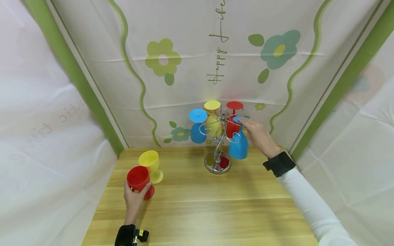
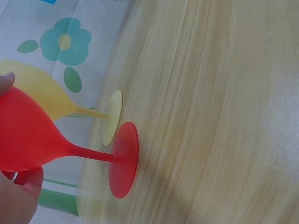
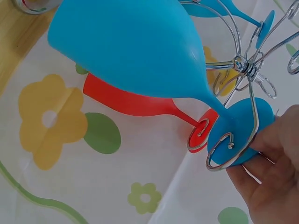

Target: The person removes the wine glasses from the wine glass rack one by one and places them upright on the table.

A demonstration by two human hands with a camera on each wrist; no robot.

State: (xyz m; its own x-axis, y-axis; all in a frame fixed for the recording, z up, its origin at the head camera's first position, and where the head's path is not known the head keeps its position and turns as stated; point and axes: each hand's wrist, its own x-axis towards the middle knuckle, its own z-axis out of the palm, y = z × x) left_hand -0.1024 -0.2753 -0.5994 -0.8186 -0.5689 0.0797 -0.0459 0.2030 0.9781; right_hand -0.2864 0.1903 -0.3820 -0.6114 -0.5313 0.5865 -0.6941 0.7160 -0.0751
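Note:
My left hand (image 1: 134,200) grips the bowl of a red goblet (image 1: 138,177), which is upright at the table's left side. Close behind it stands a yellow goblet (image 1: 149,161). In the right wrist view, my right hand (image 3: 275,163) pinches the round foot of a blue goblet (image 3: 131,51) between thumb and fingers. That goblet is upside down, its foot at a curled wire arm of the chrome rack (image 1: 223,119). A second blue goblet (image 1: 198,131), a hanging yellow goblet (image 1: 212,119) and a hanging red goblet (image 1: 234,118) are upside down on other arms.
The rack's round mirrored base (image 1: 209,167) stands near the back of the wooden table (image 1: 197,212). White cloth (image 1: 191,78) with printed flowers rises behind the table, and more cloth hangs on both sides.

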